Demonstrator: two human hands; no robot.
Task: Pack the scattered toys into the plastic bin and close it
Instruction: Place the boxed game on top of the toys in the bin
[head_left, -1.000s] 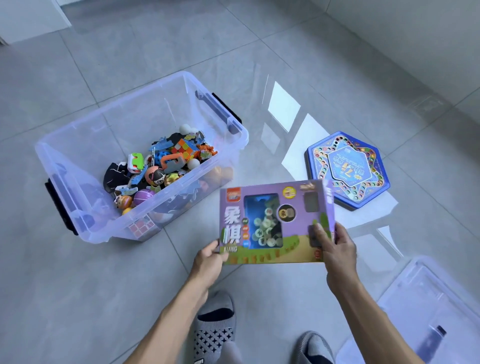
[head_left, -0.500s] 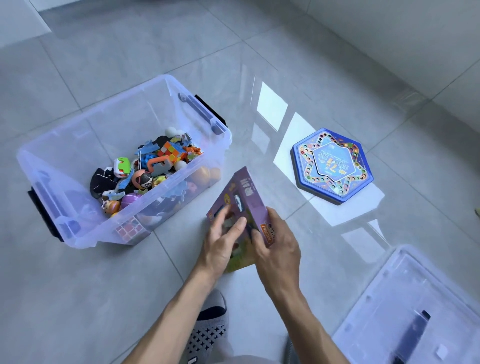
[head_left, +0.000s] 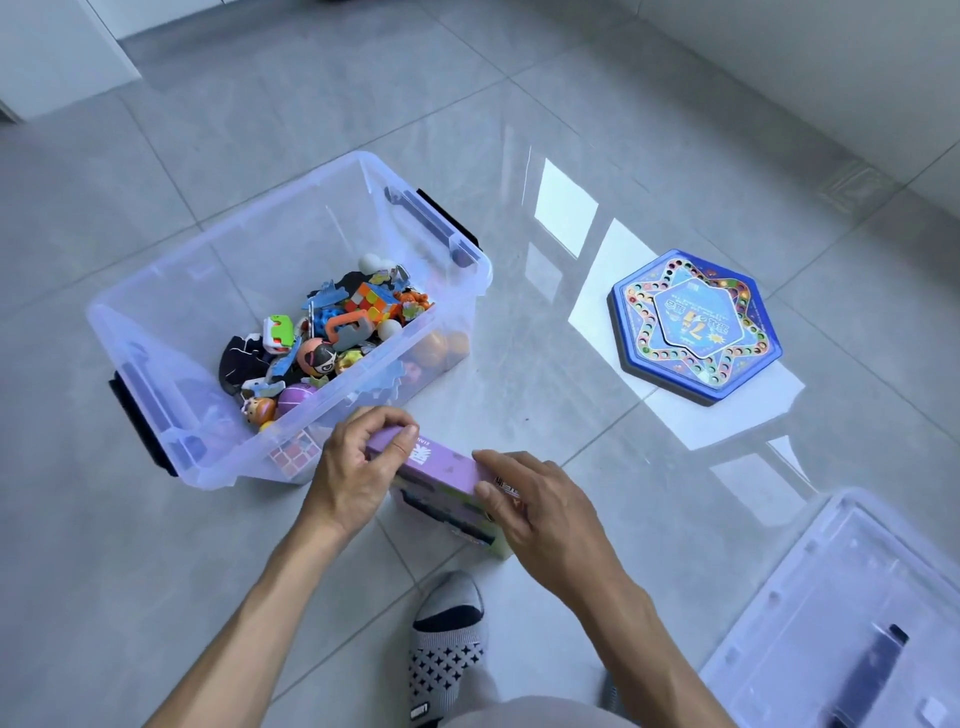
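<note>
Grey floor tiles carry the open plastic bin (head_left: 171, 332). We grasp the purple game box (head_left: 441, 475) on edge, left hand (head_left: 358, 467) and right hand (head_left: 540, 512) clamped on opposite ends, just beside the bin's near wall. Keeping it level, we should lower it flat onto the toys (head_left: 332, 338).

The clear, faintly blue-tinted plastic bin (head_left: 171, 332) has black latch handles and holds a many-coloured heap of toys (head_left: 332, 338), among them a cube of red, yellow, green and white squares. Just in front of the bin is a lilac cardboard box (head_left: 441, 470) with white lettering and a green edge. To the bin's right lies a blue hexagonal game board (head_left: 696, 327) with a star ringed by multicoloured dots, all on glossy grey floor tiles (head_left: 260, 114).
</note>
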